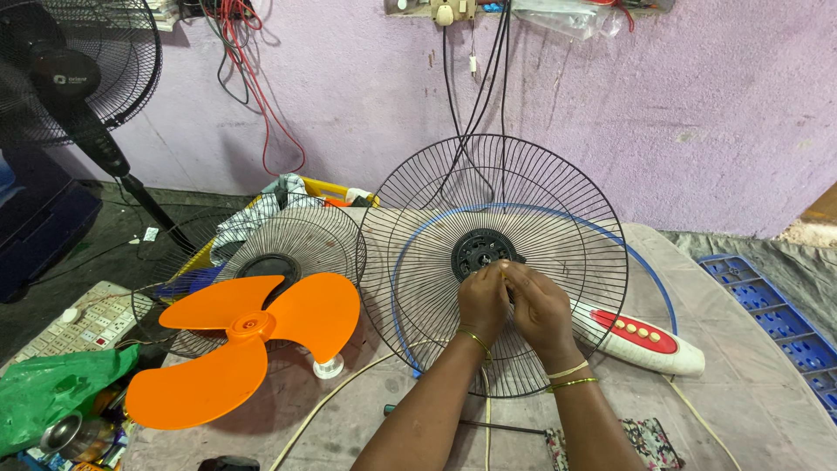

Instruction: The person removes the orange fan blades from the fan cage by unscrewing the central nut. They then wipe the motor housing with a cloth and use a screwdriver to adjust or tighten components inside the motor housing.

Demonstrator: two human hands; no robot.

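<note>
Both the left hand (482,301) and the right hand (538,307) pinch with fingers together at the hub of the black wire fan guard (493,262), which stands nearly upright on the surface (750,392), face toward the person, axis level. It could tip sideways onto the orange fan blade (248,336); whatever small part they grip is hidden and could drop.

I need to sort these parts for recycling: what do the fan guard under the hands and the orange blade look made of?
Fan guard: looks like thin metal wire with a dark, likely painted coating; fine radial spokes. Orange blade: apparently moulded plastic, smooth and slightly glossy, uniform colour throughout.
</note>
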